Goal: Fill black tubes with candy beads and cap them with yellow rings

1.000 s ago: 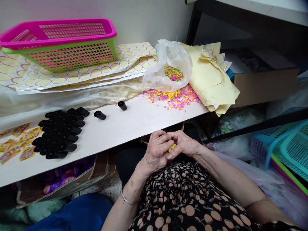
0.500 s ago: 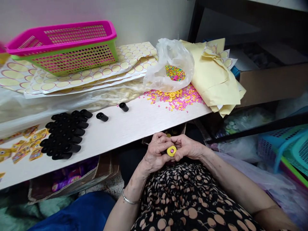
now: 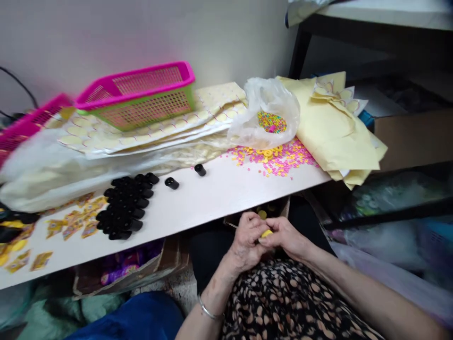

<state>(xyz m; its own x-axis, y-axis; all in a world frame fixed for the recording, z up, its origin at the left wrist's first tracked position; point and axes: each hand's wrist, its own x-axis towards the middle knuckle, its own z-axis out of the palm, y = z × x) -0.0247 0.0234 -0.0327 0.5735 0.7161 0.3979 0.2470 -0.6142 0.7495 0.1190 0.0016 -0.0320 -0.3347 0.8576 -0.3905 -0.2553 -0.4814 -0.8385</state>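
Close together over my lap, my left hand (image 3: 247, 241) and my right hand (image 3: 287, 237) are both closed on a small yellow round piece (image 3: 266, 233). My right thumb lies along it, and the left fingers curl round its other side. Most of the piece is hidden by the fingers. Just past the fingertips shows a yellow disc (image 3: 262, 214); whether it is held or lies in the box behind is unclear. On the table ahead stand two single black cylinders, the nearer cylinder (image 3: 171, 183) and the farther cylinder (image 3: 200, 170).
A cluster of black cylinders (image 3: 125, 205) stands left, beside small printed packets (image 3: 72, 222). Pink and yellow beads (image 3: 279, 164) lie spread below a plastic bag (image 3: 247, 130) of coloured beads. A pink-and-green basket (image 3: 141, 111) rests on printed sheets; yellow paper (image 3: 336, 141) overhangs the edge.
My view has swung, so everything sits lower and farther right. The yellow piece has turned between my hands: its pink centre, visible before, no longer shows.
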